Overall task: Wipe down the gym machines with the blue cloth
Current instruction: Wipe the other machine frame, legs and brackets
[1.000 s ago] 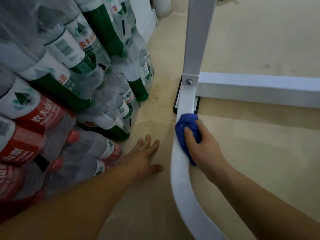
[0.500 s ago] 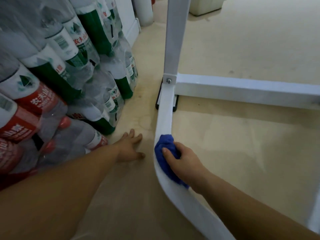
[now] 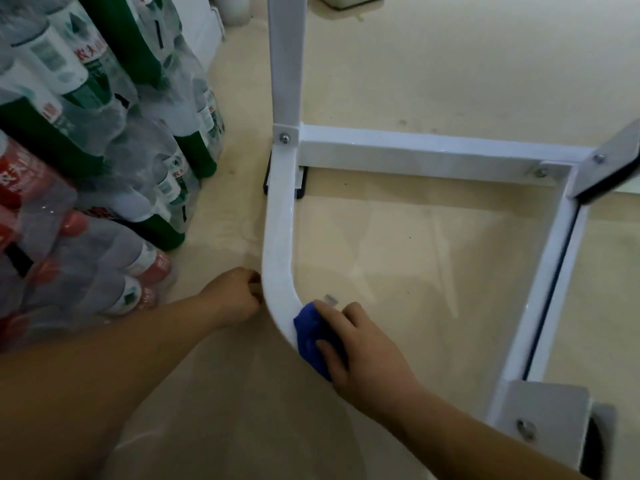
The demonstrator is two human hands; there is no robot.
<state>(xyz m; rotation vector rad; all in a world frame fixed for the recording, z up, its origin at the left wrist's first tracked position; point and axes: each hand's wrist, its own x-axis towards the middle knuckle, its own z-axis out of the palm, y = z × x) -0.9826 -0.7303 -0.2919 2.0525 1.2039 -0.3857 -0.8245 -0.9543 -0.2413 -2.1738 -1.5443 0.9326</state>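
while right hand (image 3: 367,356) grips blue cloth (image 3: 309,336) on white frame (image 3: 277,237) | left hand (image 3: 231,296) sits curled beside

Bunched blue cloth (image 3: 313,337) on the curved bend of the white machine frame (image 3: 277,258), low by the floor.

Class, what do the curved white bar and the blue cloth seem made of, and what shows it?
The curved white bar: probably painted metal, glossy; sheen and a bolt show. The blue cloth: soft matte fabric, bunched under the right hand.
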